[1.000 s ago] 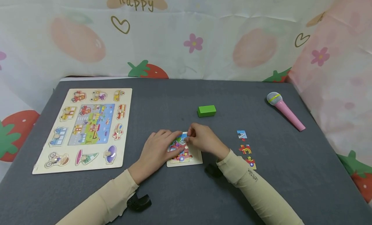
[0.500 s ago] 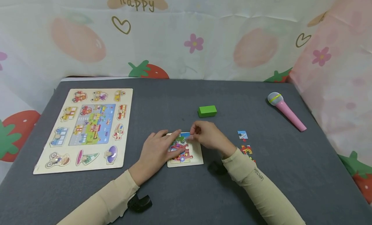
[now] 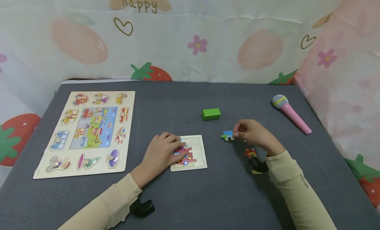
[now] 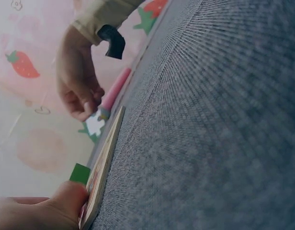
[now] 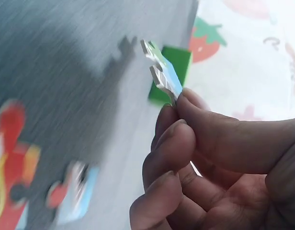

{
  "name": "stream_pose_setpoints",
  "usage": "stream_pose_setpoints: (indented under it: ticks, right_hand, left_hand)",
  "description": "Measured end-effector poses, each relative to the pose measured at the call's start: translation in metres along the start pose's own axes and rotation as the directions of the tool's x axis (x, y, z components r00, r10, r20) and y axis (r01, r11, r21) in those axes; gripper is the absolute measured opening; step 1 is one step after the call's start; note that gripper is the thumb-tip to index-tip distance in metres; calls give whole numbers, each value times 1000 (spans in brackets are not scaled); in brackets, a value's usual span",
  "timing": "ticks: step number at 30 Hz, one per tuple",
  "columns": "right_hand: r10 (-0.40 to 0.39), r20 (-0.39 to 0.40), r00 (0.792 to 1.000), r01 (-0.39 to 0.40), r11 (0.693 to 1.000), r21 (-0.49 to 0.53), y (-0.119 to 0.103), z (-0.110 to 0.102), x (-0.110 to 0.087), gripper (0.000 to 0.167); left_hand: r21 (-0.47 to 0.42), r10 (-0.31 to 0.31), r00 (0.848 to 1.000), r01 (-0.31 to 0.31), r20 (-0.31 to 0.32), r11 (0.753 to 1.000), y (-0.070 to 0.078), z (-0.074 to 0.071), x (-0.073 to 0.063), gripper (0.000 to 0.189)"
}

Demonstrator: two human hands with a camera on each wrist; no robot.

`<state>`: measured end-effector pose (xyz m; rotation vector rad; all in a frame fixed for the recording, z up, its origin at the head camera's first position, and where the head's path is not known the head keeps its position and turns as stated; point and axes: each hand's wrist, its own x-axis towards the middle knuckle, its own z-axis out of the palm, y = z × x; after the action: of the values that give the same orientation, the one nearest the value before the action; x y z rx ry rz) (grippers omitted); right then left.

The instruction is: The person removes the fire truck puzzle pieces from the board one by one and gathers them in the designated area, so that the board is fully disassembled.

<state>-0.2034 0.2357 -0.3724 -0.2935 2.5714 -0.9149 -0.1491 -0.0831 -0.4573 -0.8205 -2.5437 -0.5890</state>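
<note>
L hand [image 3: 160, 154] rests on the pale square wooden puzzle tray [image 3: 199, 150], fingers extended, gripping nothing. R of tray, a loose red-and-yellow jigsaw pc [image 3: 248, 152]; slightly beyond it, R hand [image 3: 253, 133] pinches a flat blue-green jigsaw pc [image 3: 228, 135], lifted, green tab jutting trayward. L hand's nearer tray. Behind tray: green rectangular block [image 3: 211, 114].

Even light; right hand [image 3: 256, 135] casts soft shadow [image 3: 273, 197]; wrist views blur tabletop [image 4: 209, 129].
</note>
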Motion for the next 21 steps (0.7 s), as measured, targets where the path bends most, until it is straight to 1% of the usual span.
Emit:
stream_pose_setpoints:
  ticks: [4,9,13,16,19,21]
  right_hand:
    - [12,8,1000,-12,1000,14,12,-5,-4,11]
    - [28,0,1000,-28,1000,7,19,-5,-4,12]
    - [34,-17,999,-34,999,-34,22,-3,-2,12]
    - [25,-32,999,-28,996,-84,22,-2,-1,12]
    - [3,-55,999,-11,990,-141,20,-2,-2,14]
    - [-28,-60,998,17,985,-169,20,-1,0,18]
  left_hand:
    - [4,-2,1000,2,-7,1000,0,1,1,26]
    - [-1,-19,1000,19,-3,1000,0,3,0,24]
    - [-1,-36,999,36,14,999,0,4,0,25]
    - [3,-39,999,39,15,999,0,4,0,24]
    - [7,-37,999,37,11,999,0,5,0,24]
    - [7,-37,999,37,8,999,-1,4,0,24]
